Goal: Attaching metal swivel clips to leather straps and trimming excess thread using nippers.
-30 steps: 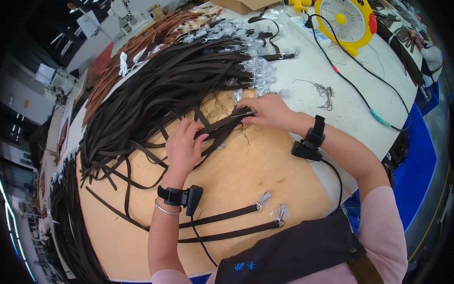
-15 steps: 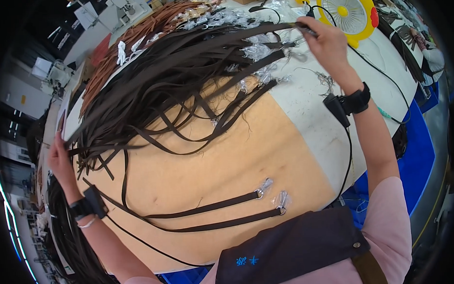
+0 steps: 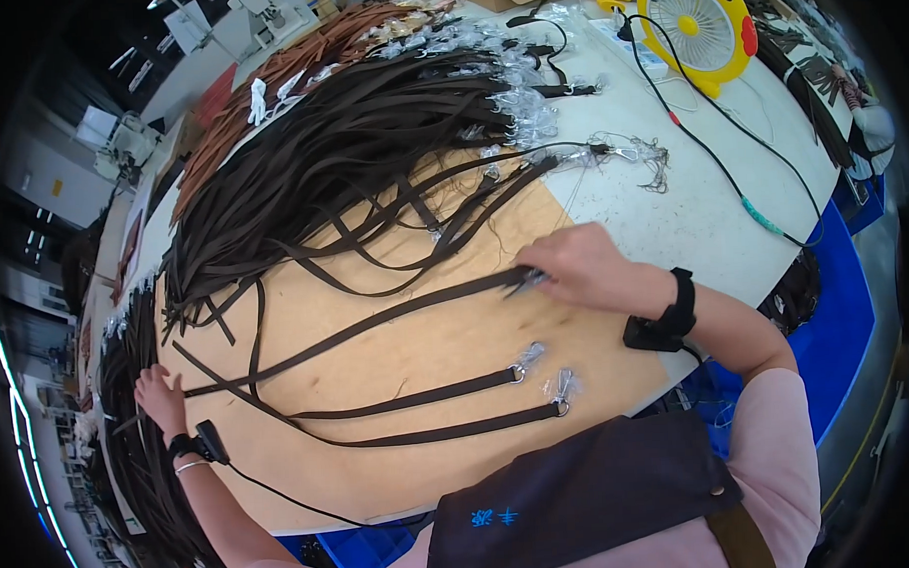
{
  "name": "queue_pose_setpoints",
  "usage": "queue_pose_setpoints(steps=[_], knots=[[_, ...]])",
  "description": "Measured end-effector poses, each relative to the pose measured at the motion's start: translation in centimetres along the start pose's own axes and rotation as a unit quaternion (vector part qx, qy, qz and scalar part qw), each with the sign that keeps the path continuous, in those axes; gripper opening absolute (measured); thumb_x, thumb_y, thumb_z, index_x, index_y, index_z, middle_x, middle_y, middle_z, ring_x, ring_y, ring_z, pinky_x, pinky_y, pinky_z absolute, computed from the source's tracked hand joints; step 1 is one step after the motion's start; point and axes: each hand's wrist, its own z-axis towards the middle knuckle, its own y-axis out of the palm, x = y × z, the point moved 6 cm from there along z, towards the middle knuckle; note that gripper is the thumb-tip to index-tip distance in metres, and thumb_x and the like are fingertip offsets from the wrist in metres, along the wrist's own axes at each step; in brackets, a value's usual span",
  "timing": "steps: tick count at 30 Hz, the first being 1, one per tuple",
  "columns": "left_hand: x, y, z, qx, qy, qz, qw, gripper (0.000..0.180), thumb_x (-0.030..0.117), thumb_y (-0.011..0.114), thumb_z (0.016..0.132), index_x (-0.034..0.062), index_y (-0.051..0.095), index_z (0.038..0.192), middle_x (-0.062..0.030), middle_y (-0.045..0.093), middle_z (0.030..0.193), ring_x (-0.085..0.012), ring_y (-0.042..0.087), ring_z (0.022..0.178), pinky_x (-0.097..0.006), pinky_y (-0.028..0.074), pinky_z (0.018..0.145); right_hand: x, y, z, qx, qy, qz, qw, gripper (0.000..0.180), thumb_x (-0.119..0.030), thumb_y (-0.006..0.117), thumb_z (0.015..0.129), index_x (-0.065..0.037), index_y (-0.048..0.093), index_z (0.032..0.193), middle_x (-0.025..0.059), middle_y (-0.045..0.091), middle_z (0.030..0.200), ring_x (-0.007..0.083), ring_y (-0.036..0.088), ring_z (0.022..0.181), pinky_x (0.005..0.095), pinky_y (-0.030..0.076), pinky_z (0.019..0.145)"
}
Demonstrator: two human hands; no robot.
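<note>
A dark brown strap [image 3: 376,322] lies stretched across the tan board [image 3: 447,354]. My right hand [image 3: 589,269] pinches its right end, near the board's right side. My left hand [image 3: 158,392] presses its left end at the board's left edge. Below it lie two more dark straps [image 3: 418,395] with wrapped metal clasps [image 3: 529,359] at their right ends. A big pile of dark straps [image 3: 340,158] covers the board's far part.
A yellow desk fan [image 3: 701,25] stands at the back right with a black cable [image 3: 731,174] running over the white table [image 3: 713,225]. Light brown straps [image 3: 287,70] lie behind the dark pile. More dark straps [image 3: 130,466] hang off the left edge.
Both hands pulled one strap out of the pile, spread wide apart, then brought it down and laid it flat on the board above the two other straps.
</note>
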Motion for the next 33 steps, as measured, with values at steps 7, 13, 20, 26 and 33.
queue_pose_setpoints(steps=[7,13,20,26,33], knots=[[34.5,-14.8,-4.0,-0.07,0.229,-0.547,0.802,0.033,0.008,0.076,0.084,0.0065,0.065,0.115,-0.0116,0.059,0.117,-0.0259,0.063,0.083,-0.034,0.054,0.073,3.9,-1.0,-1.3,0.029,0.156,0.123,0.98,0.037,-0.031,0.078,0.083,-0.014,0.069,0.115,0.0089,0.061,0.064,0.0269,0.064,0.059,0.037,0.048,0.057],[48.3,-20.1,-7.7,-0.111,0.344,-0.615,0.701,0.034,0.01,0.079,0.081,0.0046,0.066,0.112,-0.01,0.061,0.104,-0.0216,0.061,0.076,-0.032,0.053,0.068,2.8,-0.6,-3.0,-0.076,0.178,0.19,0.962,0.038,-0.043,0.074,0.087,-0.016,0.07,0.113,0.0068,0.066,0.068,0.0271,0.067,0.065,0.0384,0.048,0.059],[49.9,-18.4,-6.9,-0.195,0.281,-0.681,0.647,0.023,0.002,0.082,0.077,-0.0002,0.068,0.094,-0.0042,0.057,0.083,-0.01,0.044,0.059,-0.025,0.04,0.054,1.6,2.7,-0.9,0.004,0.084,0.125,0.989,0.016,-0.024,0.077,0.078,-0.013,0.075,0.089,0.0121,0.069,0.072,0.0302,0.069,0.071,0.041,0.052,0.063],[49.6,-17.7,-6.5,-0.212,0.243,-0.674,0.665,0.022,0.006,0.081,0.078,0.0013,0.067,0.094,-0.0074,0.059,0.085,-0.0175,0.054,0.063,-0.032,0.045,0.058,4.3,0.8,-1.9,0.03,0.154,0.181,0.971,0.008,-0.014,0.076,0.08,-0.009,0.072,0.085,0.0113,0.068,0.071,0.026,0.068,0.064,0.0352,0.05,0.058],[48.3,-19.1,-6.1,-0.097,0.31,-0.59,0.739,0.024,0.006,0.081,0.076,0.004,0.064,0.094,-0.007,0.06,0.085,-0.023,0.06,0.072,-0.032,0.048,0.061,6.7,-3.0,-4.3,0.014,0.26,0.066,0.963,0.007,-0.013,0.074,0.086,-0.007,0.071,0.085,0.0093,0.068,0.068,0.021,0.068,0.062,0.0318,0.05,0.058]])
